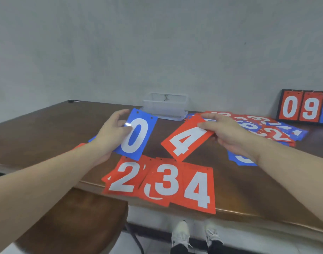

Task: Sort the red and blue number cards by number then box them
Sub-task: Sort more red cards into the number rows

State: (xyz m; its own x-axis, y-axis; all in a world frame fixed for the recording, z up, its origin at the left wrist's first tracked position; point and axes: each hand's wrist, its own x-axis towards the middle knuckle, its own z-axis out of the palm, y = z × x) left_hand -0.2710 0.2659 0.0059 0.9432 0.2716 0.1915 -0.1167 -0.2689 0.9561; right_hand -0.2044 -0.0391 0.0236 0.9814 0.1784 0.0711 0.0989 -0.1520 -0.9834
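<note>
1. Blue 0 card [136, 136]: held above the table, left of the red 4 card in hand; tilted, two punched holes at its top edge. Its left edge is covered by the holder's thumb.
2. Left hand [113, 132]: pinches the blue 0 card, thumb on the face, fingers curled behind and out of sight.
3. Red 4 card [186, 140]: held aslant, right of the blue 0 card; its upper right end is covered by fingers.
4. Right hand [223, 132]: grips the red 4 card, fingers laid over the top, thumb beneath; further cards may lie under it, cannot tell.
5. Sorted row [162, 184]: red cards 2, 3 and 4, overlapping, below the blue 0 card at the table's near edge. Lower cards show only as slivers; digits partly hidden.
6. Loose heap [266, 129]: red and blue cards, right of the blue 0 card, beyond the right hand; most digits unreadable. A blue card below the wrist is mostly hidden.
7. Card corners [80, 145]: red and blue, behind the left wrist; digits hidden.
8. Clear box [165, 107]: behind the blue 0 card, against the wall; translucent, contents indistinct.
9. Scoreboard [303, 107]: far right, reads 0, 9, then a blue panel cut off by the frame.
10. Table [47, 125]: dark brown wood, glossy.
11. Wall [157, 43]: plain grey.
12. Chair seat [74, 222]: brown, lower left; shoes [195, 235] below the table edge.
</note>
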